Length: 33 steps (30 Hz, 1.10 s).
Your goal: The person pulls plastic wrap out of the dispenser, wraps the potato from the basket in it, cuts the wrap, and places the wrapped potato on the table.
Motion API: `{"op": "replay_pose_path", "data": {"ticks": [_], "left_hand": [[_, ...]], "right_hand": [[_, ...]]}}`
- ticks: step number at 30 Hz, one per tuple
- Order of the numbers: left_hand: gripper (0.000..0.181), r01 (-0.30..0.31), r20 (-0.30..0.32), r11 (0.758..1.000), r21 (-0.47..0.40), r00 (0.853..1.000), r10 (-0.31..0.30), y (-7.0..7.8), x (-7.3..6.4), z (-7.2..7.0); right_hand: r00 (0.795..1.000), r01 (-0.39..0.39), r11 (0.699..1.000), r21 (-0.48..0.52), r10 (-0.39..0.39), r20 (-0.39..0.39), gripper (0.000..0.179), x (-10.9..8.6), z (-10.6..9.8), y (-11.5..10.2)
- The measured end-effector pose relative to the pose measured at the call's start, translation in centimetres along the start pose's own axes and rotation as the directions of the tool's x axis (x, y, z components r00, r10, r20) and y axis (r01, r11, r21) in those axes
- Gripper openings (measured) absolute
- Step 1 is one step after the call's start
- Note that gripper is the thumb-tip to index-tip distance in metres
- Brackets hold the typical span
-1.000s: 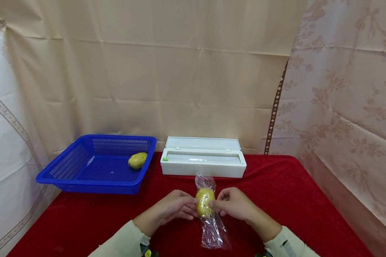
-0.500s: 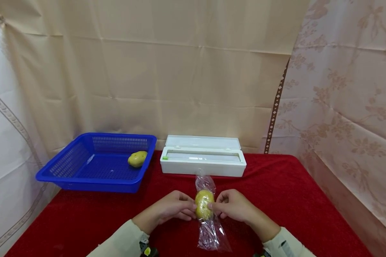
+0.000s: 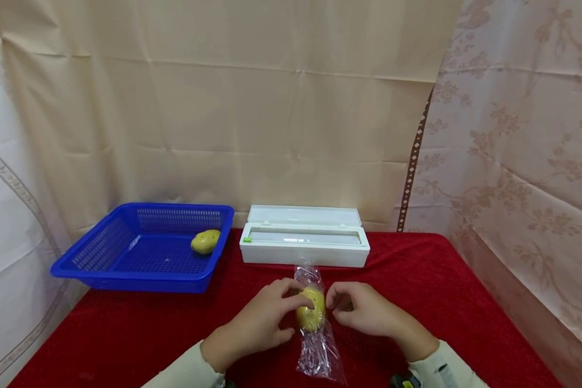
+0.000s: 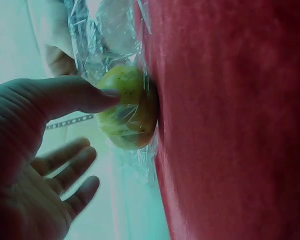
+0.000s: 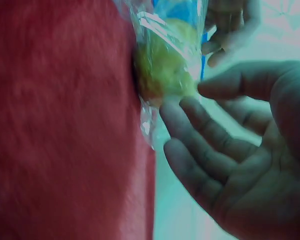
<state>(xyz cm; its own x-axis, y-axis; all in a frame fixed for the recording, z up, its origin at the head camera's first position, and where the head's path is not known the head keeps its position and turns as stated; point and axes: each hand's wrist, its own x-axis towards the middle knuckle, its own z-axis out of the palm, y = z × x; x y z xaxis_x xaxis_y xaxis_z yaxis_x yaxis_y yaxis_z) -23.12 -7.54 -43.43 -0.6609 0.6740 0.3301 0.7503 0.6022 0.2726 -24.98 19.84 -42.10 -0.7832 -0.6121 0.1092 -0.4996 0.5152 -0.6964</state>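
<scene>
A yellow potato (image 3: 311,318) wrapped in clear cling film (image 3: 320,355) lies on the red cloth, the film's loose ends reaching toward and away from me. My left hand (image 3: 264,318) is over its left side, with parted fingers and a fingertip over the top of the potato. In the left wrist view the thumb (image 4: 97,99) overlaps the wrapped potato (image 4: 127,125). To the right, my right hand (image 3: 366,310) is beside the potato with relaxed, bent fingers and nothing held. Its fingertips (image 5: 172,110) come right up to the film in the right wrist view.
Behind the potato stands a white cling film dispenser (image 3: 303,253) with its lid raised. A blue plastic basket (image 3: 140,283) at the left holds another potato (image 3: 205,242). Red cloth (image 3: 431,302) covers the table, with beige curtains behind.
My left hand has moved from the potato's left edge to over its top, its fingers spreading. My right hand has let go of the film and drawn slightly right.
</scene>
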Motion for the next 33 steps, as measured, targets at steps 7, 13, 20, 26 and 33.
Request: {"op": "replay_pose_path", "data": {"ticks": [7, 13, 20, 26, 33], "left_hand": [[0.054, -0.089, 0.023, 0.982, 0.167, 0.996, 0.087, 0.7, -0.2, 0.4], [0.048, -0.050, 0.016, 0.987, 0.152, 0.999, 0.049, 0.6, -0.2, 0.7], [0.031, 0.029, 0.013, 0.999, 0.031, 0.999, -0.029, 0.1, -0.2, 0.6], [0.024, 0.041, 0.017, 0.999, -0.022, 0.999, -0.040, -0.3, -0.2, 0.2], [0.025, 0.045, 0.027, 0.999, -0.005, 0.999, -0.045, -0.3, -0.4, -0.1]], "right_hand": [[0.987, 0.123, 0.984, -0.130, -0.109, 0.116, 0.046, -0.6, 0.2, -0.7], [0.977, 0.196, 0.951, -0.239, -0.169, 0.127, 0.058, -0.6, 1.2, -1.1], [0.980, 0.187, 0.938, -0.291, -0.155, 0.128, 0.070, -0.5, 1.5, -1.0], [0.980, 0.188, 0.929, -0.319, -0.157, 0.120, 0.074, -0.4, 1.7, -1.1], [0.979, 0.182, 0.956, -0.231, -0.155, 0.131, 0.054, -0.5, 1.1, -1.0]]}}
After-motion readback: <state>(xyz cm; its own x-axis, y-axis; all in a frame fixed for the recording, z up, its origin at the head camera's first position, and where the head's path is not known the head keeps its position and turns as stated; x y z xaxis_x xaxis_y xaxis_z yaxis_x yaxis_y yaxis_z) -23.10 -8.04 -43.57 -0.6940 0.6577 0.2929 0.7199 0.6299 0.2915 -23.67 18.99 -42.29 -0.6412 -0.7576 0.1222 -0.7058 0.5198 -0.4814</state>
